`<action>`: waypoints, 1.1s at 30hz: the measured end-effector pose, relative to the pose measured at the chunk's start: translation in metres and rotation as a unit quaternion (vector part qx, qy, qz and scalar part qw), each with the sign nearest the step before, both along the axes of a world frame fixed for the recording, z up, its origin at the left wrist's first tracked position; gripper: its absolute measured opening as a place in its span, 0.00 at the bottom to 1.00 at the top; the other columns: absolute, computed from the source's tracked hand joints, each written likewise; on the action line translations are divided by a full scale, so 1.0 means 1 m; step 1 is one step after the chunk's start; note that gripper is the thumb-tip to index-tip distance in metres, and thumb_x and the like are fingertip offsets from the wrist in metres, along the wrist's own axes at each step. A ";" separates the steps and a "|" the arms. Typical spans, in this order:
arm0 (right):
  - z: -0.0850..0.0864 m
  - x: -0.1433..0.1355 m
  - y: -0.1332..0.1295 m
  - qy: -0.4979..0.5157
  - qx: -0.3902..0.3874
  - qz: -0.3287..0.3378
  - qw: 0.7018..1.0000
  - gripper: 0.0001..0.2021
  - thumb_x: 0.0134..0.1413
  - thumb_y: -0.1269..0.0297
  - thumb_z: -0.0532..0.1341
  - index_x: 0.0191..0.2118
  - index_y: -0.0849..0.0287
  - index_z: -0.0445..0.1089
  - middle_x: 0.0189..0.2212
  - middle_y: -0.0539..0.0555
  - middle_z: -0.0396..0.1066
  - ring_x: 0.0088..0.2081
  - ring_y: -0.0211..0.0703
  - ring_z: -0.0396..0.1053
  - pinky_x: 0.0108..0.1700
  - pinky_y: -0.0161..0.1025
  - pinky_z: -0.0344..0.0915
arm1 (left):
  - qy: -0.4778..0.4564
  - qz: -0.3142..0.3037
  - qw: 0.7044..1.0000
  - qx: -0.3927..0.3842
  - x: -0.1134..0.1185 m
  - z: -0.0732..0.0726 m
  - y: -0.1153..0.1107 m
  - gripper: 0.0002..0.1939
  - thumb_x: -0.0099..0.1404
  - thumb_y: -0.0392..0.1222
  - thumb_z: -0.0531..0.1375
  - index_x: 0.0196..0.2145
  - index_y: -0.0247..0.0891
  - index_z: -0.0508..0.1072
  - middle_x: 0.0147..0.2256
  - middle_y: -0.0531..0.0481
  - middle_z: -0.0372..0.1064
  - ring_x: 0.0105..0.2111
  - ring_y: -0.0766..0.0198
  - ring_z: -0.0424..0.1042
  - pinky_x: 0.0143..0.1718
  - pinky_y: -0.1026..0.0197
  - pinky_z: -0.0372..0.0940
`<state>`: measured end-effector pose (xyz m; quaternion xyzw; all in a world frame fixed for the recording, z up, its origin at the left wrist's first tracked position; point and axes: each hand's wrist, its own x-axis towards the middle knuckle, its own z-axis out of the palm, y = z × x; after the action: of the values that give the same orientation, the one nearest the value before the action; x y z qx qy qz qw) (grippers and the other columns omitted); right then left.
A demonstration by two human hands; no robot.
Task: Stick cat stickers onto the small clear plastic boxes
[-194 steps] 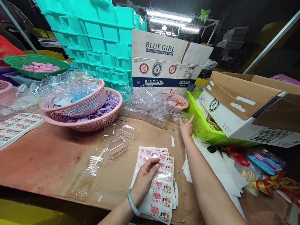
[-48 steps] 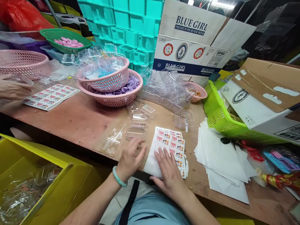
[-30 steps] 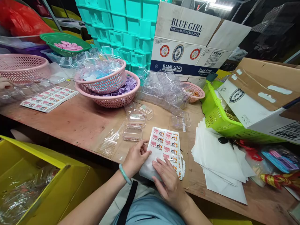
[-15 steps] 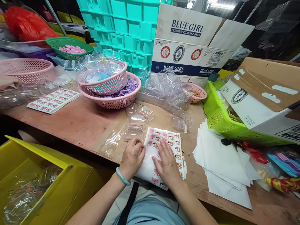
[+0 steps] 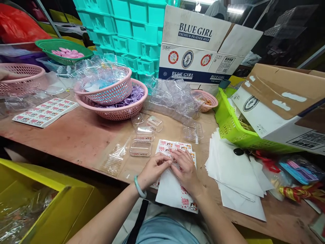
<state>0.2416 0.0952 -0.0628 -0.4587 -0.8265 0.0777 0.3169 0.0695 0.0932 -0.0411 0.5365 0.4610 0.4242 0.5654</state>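
A sticker sheet (image 5: 165,189) with cartoon cats and pink print lies in front of me, its lower left part blank white. My left hand (image 5: 156,167), wearing a pale green bangle, is closed in a pinch over the sheet; what sits between thumb and fingertips is mostly hidden. Right beside it, my right hand (image 5: 184,166) bends its fingers and thumb on the sheet, gripping it near the left fingertips. Just beyond the left hand are small clear plastic boxes, the nearest box (image 5: 141,148) and another box (image 5: 144,133) bearing stickers along their edges.
Blank white sheets (image 5: 236,173) lie to the right, below a lime green basket (image 5: 228,125) with a carton. Pink baskets (image 5: 114,113), a heap of clear boxes (image 5: 175,98) and a beer carton (image 5: 188,44) stand behind. Another sticker stack (image 5: 43,113) lies left, near another person's hand (image 5: 10,74).
My left hand has moved right, its fingertips meeting the right hand's. The right fingers have bent from lying flat. The sheet's blank part has shifted right, and the view has turned slightly.
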 end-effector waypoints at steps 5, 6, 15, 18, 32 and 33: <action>0.002 -0.007 0.003 0.002 0.017 -0.006 1.000 0.17 0.60 0.62 0.58 0.55 0.55 0.65 0.48 0.58 0.73 0.52 0.51 0.68 0.58 0.57 0.58 | -0.024 0.073 0.997 -0.020 0.005 -0.002 0.002 0.15 0.61 0.51 0.59 0.30 0.35 0.76 0.28 0.50 0.70 0.30 0.63 0.66 0.35 0.62 0.61; 0.003 -0.008 0.004 0.004 0.019 -0.004 1.000 0.18 0.61 0.62 0.58 0.56 0.55 0.64 0.48 0.58 0.72 0.52 0.51 0.68 0.58 0.56 0.58 | -0.044 0.078 0.995 -0.042 0.005 -0.002 0.003 0.16 0.60 0.52 0.59 0.30 0.35 0.75 0.27 0.50 0.70 0.29 0.64 0.66 0.33 0.62 0.61; 0.006 -0.007 0.006 0.022 -0.038 0.039 0.998 0.19 0.60 0.63 0.59 0.56 0.54 0.65 0.53 0.59 0.70 0.55 0.51 0.66 0.56 0.55 0.63 | -0.116 0.059 0.984 -0.120 0.006 -0.008 0.005 0.17 0.54 0.52 0.64 0.29 0.33 0.76 0.22 0.54 0.65 0.23 0.70 0.60 0.28 0.65 0.56; 0.003 -0.005 0.006 0.028 -0.033 0.042 0.998 0.19 0.60 0.65 0.58 0.56 0.54 0.65 0.52 0.59 0.70 0.55 0.50 0.66 0.56 0.55 0.64 | -0.085 0.031 0.992 -0.093 0.006 -0.012 0.008 0.14 0.54 0.49 0.64 0.29 0.33 0.76 0.25 0.52 0.68 0.25 0.68 0.61 0.30 0.65 0.57; 0.008 -0.003 -0.001 0.102 -0.027 0.006 0.994 0.09 0.60 0.66 0.59 0.45 0.54 0.72 0.42 0.56 0.75 0.46 0.47 0.71 0.51 0.50 0.69 | -0.147 0.016 0.981 -0.126 0.010 -0.005 0.002 0.14 0.52 0.48 0.66 0.32 0.34 0.76 0.29 0.49 0.72 0.30 0.66 0.66 0.35 0.64 0.60; 0.007 -0.003 0.000 0.104 -0.028 0.004 0.994 0.08 0.60 0.67 0.58 0.44 0.54 0.72 0.41 0.56 0.75 0.45 0.47 0.72 0.50 0.49 0.69 | -0.144 0.012 0.982 -0.123 0.010 -0.006 0.002 0.15 0.50 0.47 0.67 0.32 0.34 0.76 0.31 0.48 0.73 0.32 0.65 0.67 0.37 0.63 0.60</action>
<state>0.2383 0.0947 -0.0561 -0.4531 -0.7886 0.1491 0.3881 0.0797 0.0953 -0.0469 0.3911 0.4300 0.4440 0.6819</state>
